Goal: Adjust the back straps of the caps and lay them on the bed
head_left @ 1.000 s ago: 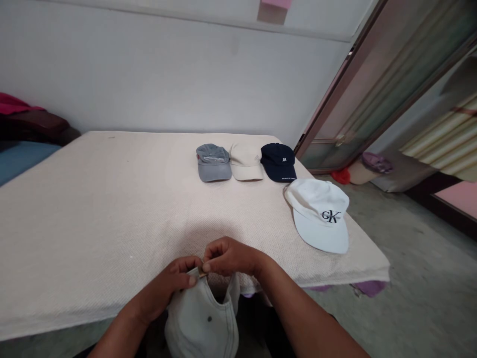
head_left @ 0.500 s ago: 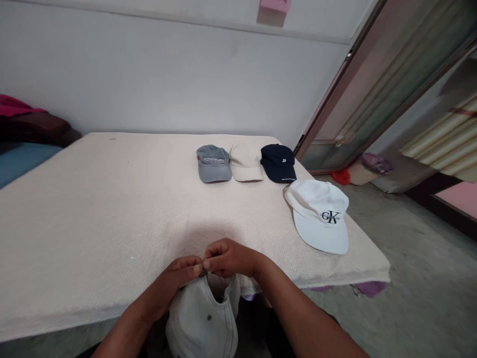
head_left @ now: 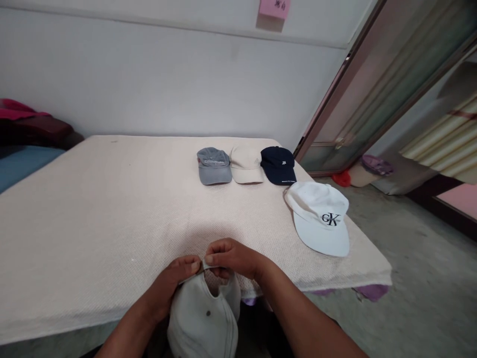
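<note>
A light grey cap (head_left: 203, 318) hangs at the table's front edge, its back strap and opening facing up. My left hand (head_left: 177, 278) pinches the strap near its buckle. Thumb and fingers of my right hand (head_left: 231, 258) are closed on the strap just beside it. On the table lie a grey-blue cap (head_left: 214, 166), a beige cap (head_left: 246, 165) and a navy cap (head_left: 278, 165) side by side in a row. Nearer and to the right is a white cap (head_left: 318, 219) with black letters on its front.
A cream cloth covers the table (head_left: 93, 214), which stands against a pale wall. Dark red and pink items (head_left: 33, 122) are at the far left. A glass-panelled door (head_left: 357, 99) and a curtain (head_left: 447, 144) are on the right.
The strap between my hands now shows more clearly, with its right part raised under my right fingers. The held cap has shifted slightly. The caps on the table have not moved.
</note>
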Motion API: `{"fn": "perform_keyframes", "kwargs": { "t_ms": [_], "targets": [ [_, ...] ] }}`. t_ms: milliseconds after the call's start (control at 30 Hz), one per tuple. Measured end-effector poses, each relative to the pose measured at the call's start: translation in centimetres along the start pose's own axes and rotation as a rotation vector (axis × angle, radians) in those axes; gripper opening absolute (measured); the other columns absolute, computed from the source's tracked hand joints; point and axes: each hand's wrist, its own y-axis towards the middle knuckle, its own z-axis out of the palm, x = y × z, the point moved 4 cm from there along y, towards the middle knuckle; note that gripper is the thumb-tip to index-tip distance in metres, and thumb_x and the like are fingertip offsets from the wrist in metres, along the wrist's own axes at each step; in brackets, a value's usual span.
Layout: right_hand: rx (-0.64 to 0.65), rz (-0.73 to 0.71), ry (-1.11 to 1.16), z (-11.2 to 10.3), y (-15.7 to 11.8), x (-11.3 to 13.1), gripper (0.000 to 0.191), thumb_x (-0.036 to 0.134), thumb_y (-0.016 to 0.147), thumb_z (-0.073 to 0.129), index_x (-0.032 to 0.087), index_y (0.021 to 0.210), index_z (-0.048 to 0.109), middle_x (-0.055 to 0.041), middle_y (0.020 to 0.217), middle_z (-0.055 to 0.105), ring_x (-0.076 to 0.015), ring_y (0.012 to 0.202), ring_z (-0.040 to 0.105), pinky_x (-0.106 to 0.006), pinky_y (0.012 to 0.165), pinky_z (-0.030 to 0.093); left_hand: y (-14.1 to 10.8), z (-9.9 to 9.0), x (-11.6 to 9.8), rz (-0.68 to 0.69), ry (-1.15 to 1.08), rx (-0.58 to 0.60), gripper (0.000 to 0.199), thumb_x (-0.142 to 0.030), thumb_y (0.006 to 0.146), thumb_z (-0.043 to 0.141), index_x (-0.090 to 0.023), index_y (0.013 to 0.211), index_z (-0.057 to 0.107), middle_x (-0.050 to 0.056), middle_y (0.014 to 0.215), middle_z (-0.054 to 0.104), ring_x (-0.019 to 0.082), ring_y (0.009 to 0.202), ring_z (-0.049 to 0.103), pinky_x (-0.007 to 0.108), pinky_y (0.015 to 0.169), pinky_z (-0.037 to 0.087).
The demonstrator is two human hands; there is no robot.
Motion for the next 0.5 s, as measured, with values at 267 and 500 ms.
{"fn": "perform_keyframes", "kwargs": {
  "t_ms": [267, 500],
  "targets": [
    [-0.083, -0.056, 0.049, -0.8, -0.4, 0.3, 0.020, 0.032, 0.074, 0.067, 0.013, 0.071, 0.060, 0.0007, 0.068, 0.056, -0.0083, 0.062, 0.047, -0.023, 0.063, 0.036, -0.2, -0.9, -1.0, -0.059, -0.313, -0.120, 0.019, -0.028, 0.078, 0.060, -0.012, 0.074, 0.071, 0.009, 0.068, 0.071, 0.019, 0.061, 0.064, 0.031, 0.067, 0.050],
    [-0.163, -0.175, 0.347, -1.6, -0.7, 1.2, 0.024, 0.033, 0.073, 0.068, 0.014, 0.068, 0.055, 0.0015, 0.062, 0.052, -0.0078, 0.055, 0.044, -0.021, 0.054, 0.032, 0.1, -0.4, -1.1, -0.045, -0.234, -0.024, 0.025, -0.031, 0.079, 0.058, -0.015, 0.094, 0.071, 0.009, 0.082, 0.072, 0.024, 0.080, 0.066, 0.034, 0.077, 0.049]
  ]
}}
